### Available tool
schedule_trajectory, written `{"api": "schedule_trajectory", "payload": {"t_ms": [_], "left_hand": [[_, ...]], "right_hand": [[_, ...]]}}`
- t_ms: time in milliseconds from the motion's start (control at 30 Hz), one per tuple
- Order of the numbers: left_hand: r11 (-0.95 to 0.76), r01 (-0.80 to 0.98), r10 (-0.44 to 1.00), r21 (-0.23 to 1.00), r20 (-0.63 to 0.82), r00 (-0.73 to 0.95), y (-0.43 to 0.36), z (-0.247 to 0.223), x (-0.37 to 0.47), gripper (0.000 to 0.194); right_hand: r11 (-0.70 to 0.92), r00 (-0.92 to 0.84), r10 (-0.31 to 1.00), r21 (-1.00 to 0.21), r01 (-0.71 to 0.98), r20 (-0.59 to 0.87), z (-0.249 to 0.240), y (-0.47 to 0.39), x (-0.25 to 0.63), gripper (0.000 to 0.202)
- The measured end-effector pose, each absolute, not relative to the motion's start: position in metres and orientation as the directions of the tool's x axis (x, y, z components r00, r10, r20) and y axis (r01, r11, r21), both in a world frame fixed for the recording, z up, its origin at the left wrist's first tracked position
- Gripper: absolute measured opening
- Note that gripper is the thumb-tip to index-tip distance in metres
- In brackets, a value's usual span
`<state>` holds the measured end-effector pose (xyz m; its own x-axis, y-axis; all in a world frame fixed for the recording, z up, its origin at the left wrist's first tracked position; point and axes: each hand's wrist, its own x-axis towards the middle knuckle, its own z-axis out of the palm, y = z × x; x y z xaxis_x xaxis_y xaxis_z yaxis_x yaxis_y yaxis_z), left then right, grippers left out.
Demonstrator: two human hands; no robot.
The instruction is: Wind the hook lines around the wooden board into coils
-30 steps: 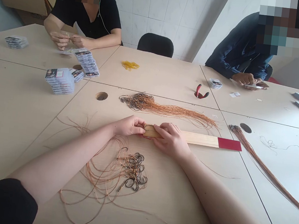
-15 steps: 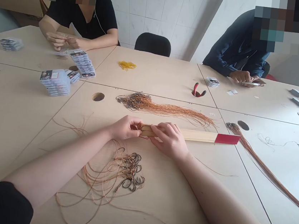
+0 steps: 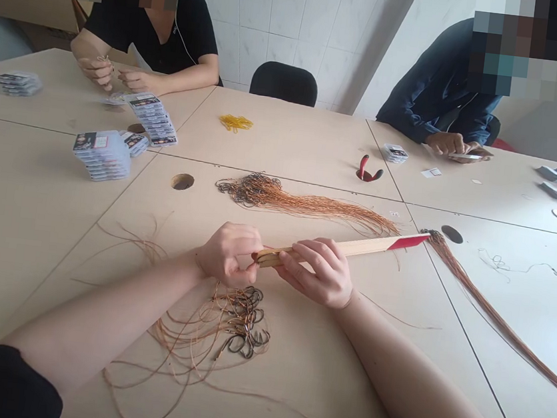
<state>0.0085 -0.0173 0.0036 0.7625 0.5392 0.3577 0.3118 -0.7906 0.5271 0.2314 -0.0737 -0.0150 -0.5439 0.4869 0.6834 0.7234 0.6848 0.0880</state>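
A long pale wooden strip (image 3: 362, 247) with a red end slants up to the right above the table. My right hand (image 3: 319, 271) is wrapped round it near its left end. At that left end, my left hand (image 3: 233, 254) is closed, fingertips pinched against the tip; a dark hook seems to lie there, partly hidden. Below my hands lies a loose pile of dark hooks (image 3: 248, 320) with orange-brown lines. Beyond the strip is a larger bundle of orange lines (image 3: 319, 207) with hooks at its left end.
Another line bundle (image 3: 498, 314) runs down the right side. Stacked plastic packs (image 3: 103, 155) stand at left, near a table hole (image 3: 182, 181). Yellow pieces (image 3: 236, 123) and red-handled pliers (image 3: 366, 169) lie farther back. Two people sit across the table, hands busy.
The strip has tilted, its red end now farther away and its left end slightly nearer me. My left hand has turned at the tip. The left person's hands have moved apart.
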Motion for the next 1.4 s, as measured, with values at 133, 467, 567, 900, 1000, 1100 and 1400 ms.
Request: {"api": "schedule_trajectory", "payload": {"t_ms": [133,467,567,900,1000,1100,1400], "left_hand": [[-0.838,0.263,0.473,0.478,0.397,0.786,-0.016,-0.001,0.006,0.004],[-0.621,0.175,0.59,0.764,0.309,0.746,-0.012,0.005,0.01,0.005],[-0.392,0.201,0.662,0.898,0.124,0.739,-0.008,0.004,0.012,0.006],[0.485,0.073,0.619,0.871,-0.401,0.675,0.004,0.013,0.025,0.014],[0.656,0.066,0.485,0.751,-0.487,0.726,0.007,0.013,0.024,0.016],[0.748,0.09,0.367,0.657,-0.523,0.769,0.008,0.011,0.024,0.017],[0.742,0.155,0.33,0.653,-0.555,0.764,0.007,0.01,0.026,0.019]], "right_hand": [[0.692,-0.549,0.417,0.138,0.708,0.725,-0.012,-0.075,0.229,0.023],[0.682,-0.51,0.501,0.043,0.73,0.7,-0.016,-0.073,0.229,0.036],[0.667,-0.511,0.594,-0.025,0.745,0.621,-0.018,-0.071,0.229,0.039],[0.565,-0.458,0.792,-0.199,0.801,0.403,0.003,-0.068,0.223,0.036],[0.514,-0.436,0.85,-0.286,0.809,0.294,0.018,-0.073,0.221,0.032],[0.48,-0.441,0.877,-0.369,0.796,0.19,0.031,-0.077,0.221,0.027],[0.491,-0.47,0.867,-0.44,0.752,0.165,0.035,-0.077,0.226,0.026]]}}
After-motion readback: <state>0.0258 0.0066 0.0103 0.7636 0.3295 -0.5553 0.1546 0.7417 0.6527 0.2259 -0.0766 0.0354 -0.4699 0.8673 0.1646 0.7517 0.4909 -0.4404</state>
